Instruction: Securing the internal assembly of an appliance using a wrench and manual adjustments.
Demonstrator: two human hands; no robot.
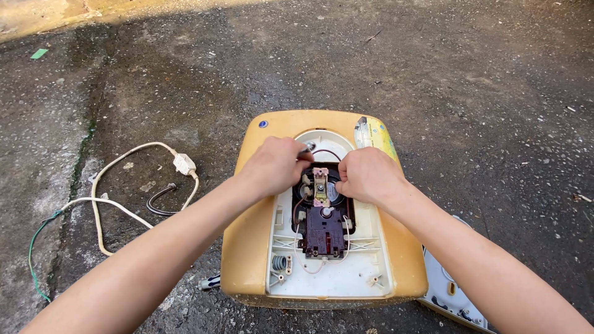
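A yellowed appliance housing (250,241) lies on the concrete ground with its cover off, showing a white inner panel (328,278), a dark red control block (323,232) and wires. My left hand (272,166) is closed around a small metal tool or part (307,148) at the top left of the opening. My right hand (368,175) is curled shut at the top right of the opening, beside a beige bracket (320,185). What the right hand grips is hidden by its fingers.
A white power cord with an inline box (184,164) loops on the ground to the left, next to a short black hose (159,198) and a green wire (34,247). The removed white cover (448,287) lies at lower right. A screwdriver handle (210,282) pokes out under the housing.
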